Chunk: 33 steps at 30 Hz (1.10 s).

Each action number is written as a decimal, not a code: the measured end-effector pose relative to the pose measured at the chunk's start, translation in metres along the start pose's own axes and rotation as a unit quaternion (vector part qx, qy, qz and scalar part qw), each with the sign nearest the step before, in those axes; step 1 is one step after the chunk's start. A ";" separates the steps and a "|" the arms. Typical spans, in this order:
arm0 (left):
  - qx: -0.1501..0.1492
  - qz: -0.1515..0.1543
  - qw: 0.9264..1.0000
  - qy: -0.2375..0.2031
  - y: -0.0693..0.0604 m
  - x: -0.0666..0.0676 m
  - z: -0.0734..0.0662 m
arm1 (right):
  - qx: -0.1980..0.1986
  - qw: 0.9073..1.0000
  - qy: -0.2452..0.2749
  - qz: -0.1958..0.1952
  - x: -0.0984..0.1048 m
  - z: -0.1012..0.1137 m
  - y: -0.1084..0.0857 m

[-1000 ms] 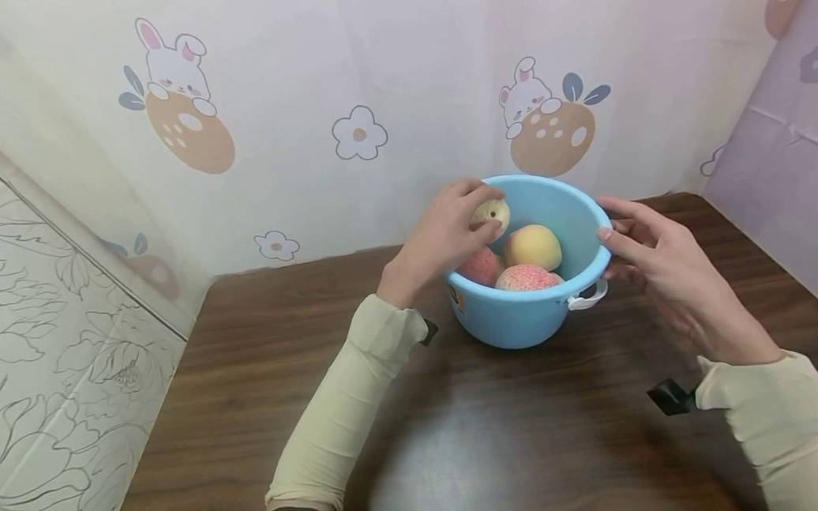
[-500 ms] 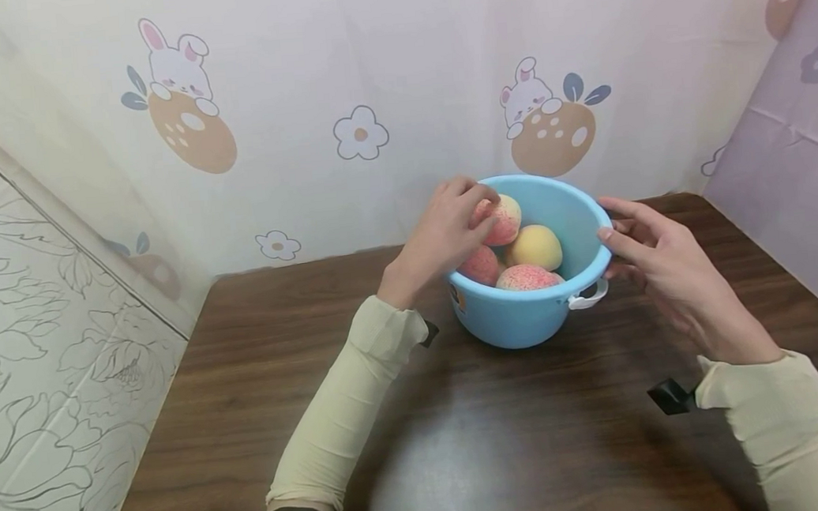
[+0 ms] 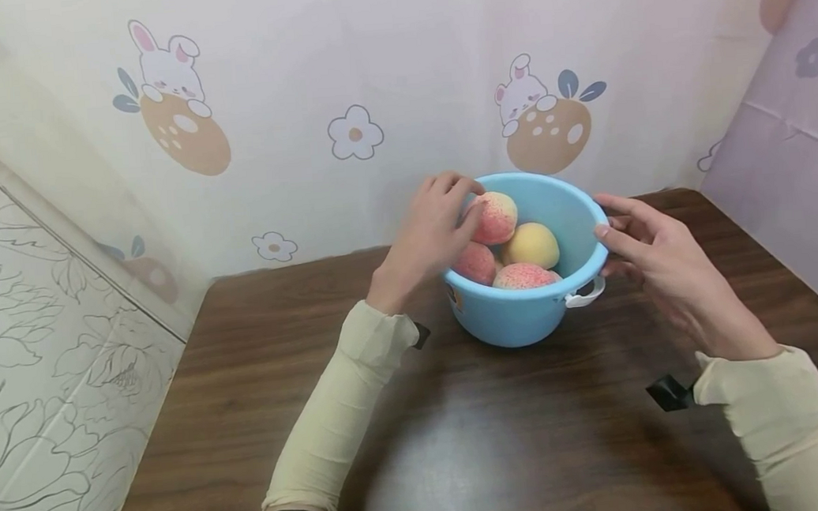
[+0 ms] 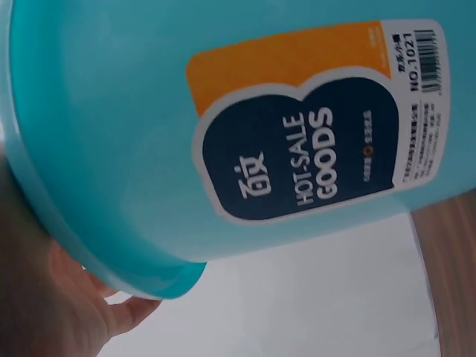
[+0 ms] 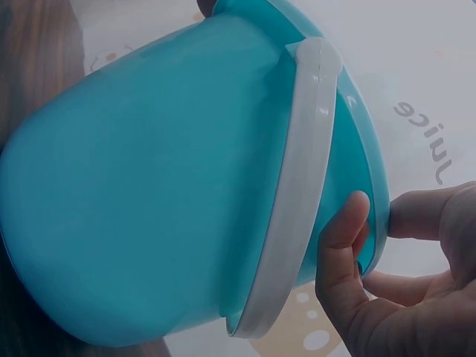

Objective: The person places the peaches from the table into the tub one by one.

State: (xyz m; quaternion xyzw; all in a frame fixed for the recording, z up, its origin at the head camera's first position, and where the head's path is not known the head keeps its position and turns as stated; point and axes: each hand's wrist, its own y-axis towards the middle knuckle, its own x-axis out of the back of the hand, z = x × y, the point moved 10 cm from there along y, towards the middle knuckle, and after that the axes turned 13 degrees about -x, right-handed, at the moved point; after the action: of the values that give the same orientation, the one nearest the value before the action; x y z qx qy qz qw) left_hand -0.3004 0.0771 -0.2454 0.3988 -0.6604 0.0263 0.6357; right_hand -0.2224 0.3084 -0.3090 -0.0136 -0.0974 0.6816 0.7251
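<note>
A light blue bucket [image 3: 513, 319] stands on the table in the head view, with several peaches inside. A pink-and-cream peach [image 3: 497, 219] lies uppermost at its left, beside a yellow peach [image 3: 533, 247]. My left hand [image 3: 422, 235] is over the left rim, its fingers loosely bent against or very near the uppermost peach; contact is unclear. The left wrist view shows the bucket's label [image 4: 312, 149] and fingertips past the rim. On the right side my right hand [image 3: 666, 261] pinches the rim between thumb and fingers, plainly seen in the right wrist view.
The bucket's white handle [image 3: 586, 294] hangs down on its outer side. A dark wooden table [image 3: 302, 358] lies under everything. Behind it rises a wall covering [image 3: 287, 137] with rabbit and flower prints, close to the bucket.
The uppermost peach turned from its holed end to its pink side, then settled lower left. My left hand loosened and drew slightly left. My right hand stayed on the rim.
</note>
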 end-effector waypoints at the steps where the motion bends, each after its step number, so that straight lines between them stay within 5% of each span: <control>1: -0.003 -0.004 1.000 0.004 -0.001 0.001 0.000 | 0.000 1.000 -0.002 -0.002 0.000 0.000 0.000; 11: -0.021 -0.054 0.998 0.029 -0.026 0.020 0.009 | 0.004 1.000 0.014 0.009 -0.001 -0.001 0.001; 17: 0.059 -0.032 0.997 -0.049 -0.044 0.017 0.029 | 0.008 1.000 0.014 0.011 -0.002 0.000 0.002; 22: 0.128 -0.029 0.979 -0.156 -0.059 0.009 0.041 | 0.015 0.999 0.029 0.026 -0.007 0.000 0.003; 30: 0.167 -0.041 0.969 -0.180 -0.076 0.012 0.047 | 0.014 0.999 0.013 0.032 -0.016 0.000 0.003; 33: 0.185 -0.046 0.958 -0.214 -0.082 0.011 0.051 | 0.015 0.999 0.028 0.041 -0.020 0.001 0.002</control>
State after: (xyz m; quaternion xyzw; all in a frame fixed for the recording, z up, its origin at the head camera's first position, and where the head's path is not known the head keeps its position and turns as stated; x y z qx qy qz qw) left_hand -0.2948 -0.0123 -0.2845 0.5356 -0.7454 0.0331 0.3955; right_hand -0.2255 0.2882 -0.3110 -0.0258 -0.0668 0.7118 0.6987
